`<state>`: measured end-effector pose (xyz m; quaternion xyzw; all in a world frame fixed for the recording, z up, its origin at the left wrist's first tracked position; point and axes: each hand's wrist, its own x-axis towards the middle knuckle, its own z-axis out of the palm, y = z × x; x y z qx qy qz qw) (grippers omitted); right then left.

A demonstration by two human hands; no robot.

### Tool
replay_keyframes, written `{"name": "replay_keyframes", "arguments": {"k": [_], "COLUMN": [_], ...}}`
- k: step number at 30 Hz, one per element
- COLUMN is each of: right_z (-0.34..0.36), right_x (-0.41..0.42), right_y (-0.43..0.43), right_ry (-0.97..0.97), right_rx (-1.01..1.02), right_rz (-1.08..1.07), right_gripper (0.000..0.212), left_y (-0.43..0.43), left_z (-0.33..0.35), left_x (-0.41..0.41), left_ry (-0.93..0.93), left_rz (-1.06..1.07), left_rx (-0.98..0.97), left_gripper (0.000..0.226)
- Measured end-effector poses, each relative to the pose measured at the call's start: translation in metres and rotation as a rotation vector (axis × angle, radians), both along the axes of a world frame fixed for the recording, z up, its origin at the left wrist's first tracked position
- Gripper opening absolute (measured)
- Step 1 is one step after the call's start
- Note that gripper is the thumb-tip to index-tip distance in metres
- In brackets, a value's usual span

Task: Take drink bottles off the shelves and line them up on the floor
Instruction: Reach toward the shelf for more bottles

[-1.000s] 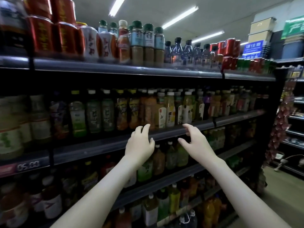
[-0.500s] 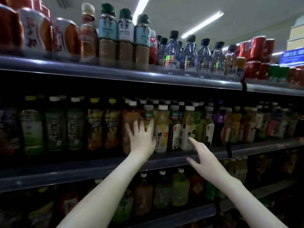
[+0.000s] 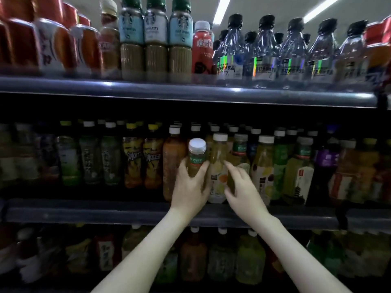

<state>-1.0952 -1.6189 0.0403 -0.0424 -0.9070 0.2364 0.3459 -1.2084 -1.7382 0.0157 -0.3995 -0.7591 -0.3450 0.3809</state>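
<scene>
My left hand (image 3: pixel 190 187) grips a yellow-green drink bottle (image 3: pixel 196 161) with a grey-white cap and a green label. This bottle is pulled forward out of the middle shelf's front row and leans towards me. My right hand (image 3: pixel 243 189) is just to its right, with index finger and thumb closed around the lower body of a second green-label bottle (image 3: pixel 239 149), which stands upright in the row. A pale juice bottle (image 3: pixel 219 166) with a white cap stands between the two hands.
The middle shelf's front rail (image 3: pixel 105 212) runs under both wrists. Tea and juice bottles pack this shelf on both sides. The top shelf (image 3: pixel 190 92) carries coffee bottles, clear water bottles and red cans. More bottles fill the dim lower shelf.
Both hands have moved up and in from open reaching. The left one has closed on a bottle and drawn it forward, and the right has closed on the neighbouring bottle. The view has come closer to the shelf.
</scene>
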Motion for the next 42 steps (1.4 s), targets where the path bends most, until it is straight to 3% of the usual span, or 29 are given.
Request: {"name": "replay_keyframes", "arguments": {"k": [5, 11, 15, 21, 27, 31, 36, 42], "right_z": [-0.016, -0.010, 0.010, 0.028, 0.021, 0.004, -0.004, -0.013], "right_x": [-0.022, -0.033, -0.053, -0.067, -0.043, -0.024, -0.003, 0.031], "right_y": [-0.002, 0.016, 0.031, 0.041, 0.031, 0.027, 0.024, -0.003], "right_ry": [0.032, 0.183, 0.068, -0.015, 0.186, 0.206, 0.345, 0.682], "right_rx": [0.015, 0.088, 0.045, -0.070, 0.096, 0.208, 0.233, 0.435], "right_rz": [0.001, -0.248, -0.236, -0.246, -0.248, -0.183, -0.057, -0.009], "right_gripper": [0.070, 0.075, 0.069, 0.052, 0.048, 0.058, 0.055, 0.052], "left_y": [-0.006, -0.023, -0.030, -0.038, -0.044, -0.042, -0.044, -0.074], "left_z": [-0.009, -0.015, -0.001, 0.006, 0.002, 0.001, 0.002, -0.018], "left_x": [0.007, 0.021, 0.026, 0.031, 0.037, 0.045, 0.062, 0.096], "left_ry": [-0.142, -0.003, 0.070, 0.047, 0.042, 0.036, 0.006, -0.217], "left_rz": [-0.030, -0.048, 0.020, 0.059, 0.053, 0.050, 0.043, 0.075], "left_rx": [0.074, 0.185, 0.232, 0.264, 0.252, 0.258, 0.240, 0.301], "left_gripper": [0.071, 0.074, 0.067, 0.074, 0.078, 0.077, 0.077, 0.076]}}
